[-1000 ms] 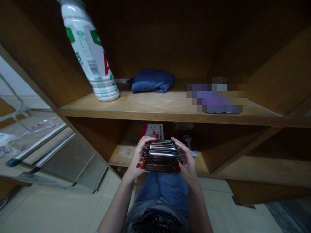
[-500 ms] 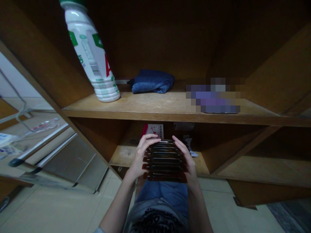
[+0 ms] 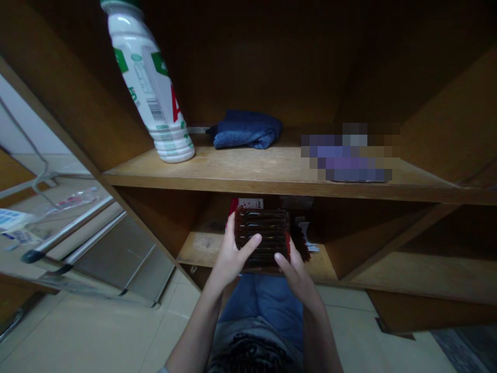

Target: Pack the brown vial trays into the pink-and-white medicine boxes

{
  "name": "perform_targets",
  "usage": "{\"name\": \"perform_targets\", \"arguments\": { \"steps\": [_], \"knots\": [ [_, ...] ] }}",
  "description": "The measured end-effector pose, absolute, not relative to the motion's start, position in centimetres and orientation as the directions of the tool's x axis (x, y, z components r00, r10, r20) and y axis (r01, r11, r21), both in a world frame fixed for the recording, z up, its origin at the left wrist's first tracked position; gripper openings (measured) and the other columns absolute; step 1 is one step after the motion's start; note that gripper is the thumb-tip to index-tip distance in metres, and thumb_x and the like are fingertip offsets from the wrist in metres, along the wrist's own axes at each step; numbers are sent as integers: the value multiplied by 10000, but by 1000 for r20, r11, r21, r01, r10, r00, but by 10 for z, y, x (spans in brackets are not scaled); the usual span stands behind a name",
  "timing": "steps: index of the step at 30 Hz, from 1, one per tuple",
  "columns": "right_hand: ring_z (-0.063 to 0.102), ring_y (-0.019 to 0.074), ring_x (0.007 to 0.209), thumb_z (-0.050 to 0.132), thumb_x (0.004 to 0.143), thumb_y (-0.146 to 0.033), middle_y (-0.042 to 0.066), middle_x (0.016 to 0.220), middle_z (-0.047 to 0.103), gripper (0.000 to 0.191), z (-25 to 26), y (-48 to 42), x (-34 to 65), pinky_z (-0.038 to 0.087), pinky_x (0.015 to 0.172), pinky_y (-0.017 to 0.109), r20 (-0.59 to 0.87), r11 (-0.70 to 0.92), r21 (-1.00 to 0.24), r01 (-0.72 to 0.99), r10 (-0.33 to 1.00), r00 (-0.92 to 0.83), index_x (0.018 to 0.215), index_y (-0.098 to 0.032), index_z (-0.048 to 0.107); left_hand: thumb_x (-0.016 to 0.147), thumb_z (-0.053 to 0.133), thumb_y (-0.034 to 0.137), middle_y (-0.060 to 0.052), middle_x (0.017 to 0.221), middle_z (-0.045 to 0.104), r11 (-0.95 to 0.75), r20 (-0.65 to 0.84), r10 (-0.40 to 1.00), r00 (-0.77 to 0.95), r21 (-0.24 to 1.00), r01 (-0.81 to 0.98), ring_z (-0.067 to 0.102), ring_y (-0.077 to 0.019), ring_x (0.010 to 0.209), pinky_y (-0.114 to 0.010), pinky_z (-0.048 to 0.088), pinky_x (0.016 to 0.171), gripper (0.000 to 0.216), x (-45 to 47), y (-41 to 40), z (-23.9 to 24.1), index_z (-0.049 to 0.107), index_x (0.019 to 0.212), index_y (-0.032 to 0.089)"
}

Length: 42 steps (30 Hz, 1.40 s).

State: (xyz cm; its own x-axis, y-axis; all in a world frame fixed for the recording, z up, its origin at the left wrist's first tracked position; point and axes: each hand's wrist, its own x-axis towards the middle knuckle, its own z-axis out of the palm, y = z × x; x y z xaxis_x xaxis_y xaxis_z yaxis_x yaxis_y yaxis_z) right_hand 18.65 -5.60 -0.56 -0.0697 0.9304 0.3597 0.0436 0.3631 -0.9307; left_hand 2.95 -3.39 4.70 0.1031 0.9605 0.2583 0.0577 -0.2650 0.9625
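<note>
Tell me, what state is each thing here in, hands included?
White bottle: upright on the upper shelf.
Blue cloth: folded, lying on the same shelf.
Dark ribbed pack: held in both hands, in front of the lower shelf.
Left hand: closed on the pack's left side.
Right hand: gripping its lower right edge.

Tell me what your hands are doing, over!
Left hand and right hand grip dark ribbed pack. Pack held at lower shelf mouth. Red-and-white box behind it.

Brown wooden shelving unit (image 3: 272,173), two boards showing, standing in dim light; pale beige tiled floor (image 3: 97,336) lying beneath; grey metal-framed panel (image 3: 116,259) showing beside its left edge.
</note>
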Motion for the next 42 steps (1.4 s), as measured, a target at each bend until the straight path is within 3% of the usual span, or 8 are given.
{"name": "perform_targets", "arguments": {
  "steps": [7, 11, 16, 20, 24, 32, 36, 42],
  "knots": [
    [456, 279, 1254, 500, 877, -454, 60, 1408, 457, 762, -5, -56, 180, 421, 1008, 476, 197, 196, -980, -18, 977, -85, 1476, -284, 62, 771, 636, 380, -91, 1201, 578, -188, 191, 978, 85, 981, -40, 549, -231, 1124, -373, 388, 1004, 528, 33, -32, 42, 426, 1217, 191],
    [436, 270, 1274, 357, 913, -532, 33, 1483, 348, 654, 1, -56, 184, 483, 949, 422, 150, 146, -988, -53, 985, -88, 1471, -286, 120, 768, 645, 359, -83, 1224, 572, -164, 172, 981, 88, 982, -95, 540, -220, 1143, -351, 386, 1007, 535, 32, -32, 37, 425, 1228, 196],
    [244, 233, 1387, 356, 919, -528, 32, 1502, 307, 686, 6, -56, 184, 345, 1072, 446, 106, 108, -994, 34, 992, -70, 1474, -270, 49, 765, 654, 349, -66, 1252, 566, -141, 152, 980, 132, 986, -89, 531, -216, 1164, -352, 378, 1024, 568, 32, -31, 35, 408, 1258, 214],
    [294, 212, 1369, 355, 928, -502, 38, 1485, 343, 654, 5, -56, 183, 222, 1134, 426, 175, 178, -981, 82, 983, -48, 1475, -266, 86, 754, 662, 348, -77, 1234, 576, -164, 172, 977, 129, 984, -71, 541, -227, 1154, -383, 385, 1025, 598, 32, -33, 36, 392, 1268, 206],
    [360, 221, 1336, 369, 926, -490, 62, 1444, 413, 681, 3, -56, 183, 259, 1115, 427, 213, 219, -971, 94, 975, -61, 1478, -249, 51, 713, 703, 334, -94, 1205, 588, -197, 202, 966, 159, 979, -48, 560, -242, 1126, -400, 413, 1000, 628, 30, -36, 38, 398, 1243, 193],
    [345, 246, 1339, 431, 912, -454, 64, 1455, 393, 650, 4, -61, 185, 250, 1115, 448, 351, 354, -934, 42, 934, -71, 1468, -264, 154, 633, 773, 284, -97, 1189, 576, -286, 277, 936, 215, 958, 11, 584, -247, 1084, -407, 467, 943, 753, 23, -38, 34, 368, 1264, 215],
    [399, 244, 1295, 479, 892, -453, 50, 1430, 411, 581, -1, -67, 186, 316, 1081, 430, 429, 429, -903, -21, 901, -58, 1417, -316, 271, 531, 836, 269, -75, 1187, 585, -435, 418, 883, 215, 900, 38, 583, -253, 1088, -390, 474, 938, 763, 16, -39, 31, 478, 1204, 243],
    [446, 271, 1227, 500, 838, -550, 53, 1309, 503, 534, -3, -69, 188, 352, 1046, 432, 552, 551, -834, -34, 831, -73, 1312, -310, 449, 752, 664, 371, -97, 1069, 689, -340, 379, 855, 354, 925, -169, 646, -246, 1007, -396, 483, 918, 495, 8, -41, 31, 536, 1211, 235]
  ]
}}
